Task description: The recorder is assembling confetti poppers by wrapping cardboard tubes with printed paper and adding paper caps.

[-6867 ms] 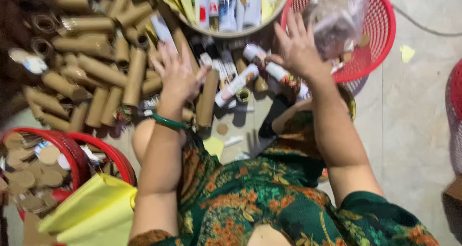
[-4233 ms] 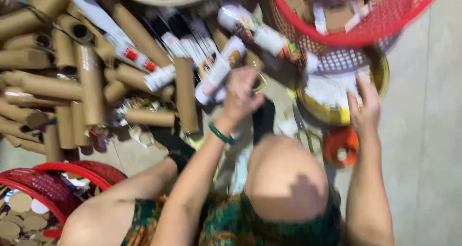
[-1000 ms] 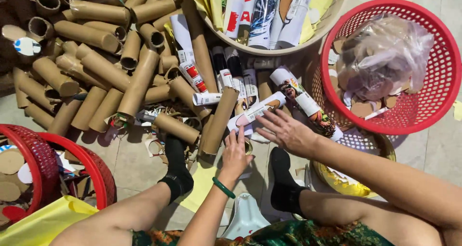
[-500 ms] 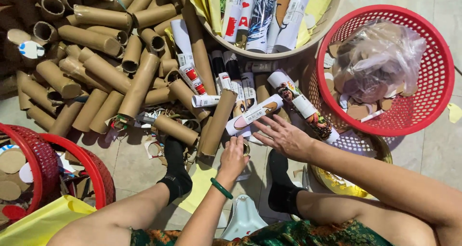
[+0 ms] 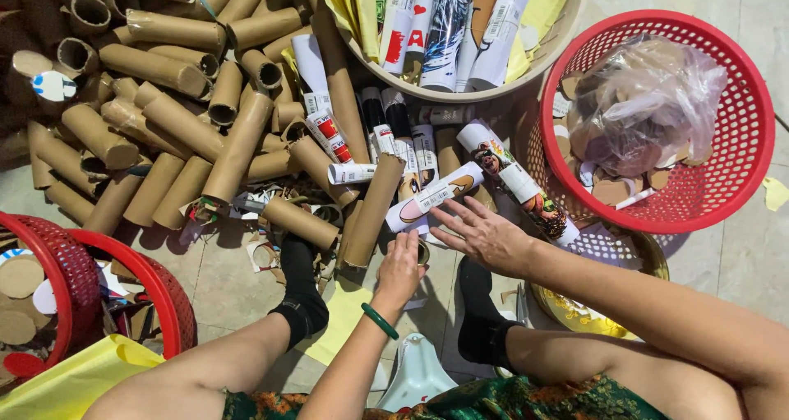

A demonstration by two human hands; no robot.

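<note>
Two hands on white printed label-wrapped tube (image 5: 434, 198), barcode showing

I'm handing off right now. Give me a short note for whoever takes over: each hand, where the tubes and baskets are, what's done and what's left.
Left hand: low on the floor beside a small round piece, grip hidden.
Right hand: open, fingers spread, touching a white wrapped tube.
Bare cardboard tubes lie heaped on the left; wrapped tubes lie in the middle and more stand in the beige basket.
Red basket on the right holds a plastic bag and card discs.
Done: several tubes wrapped. Left: many tubes are bare.
</note>
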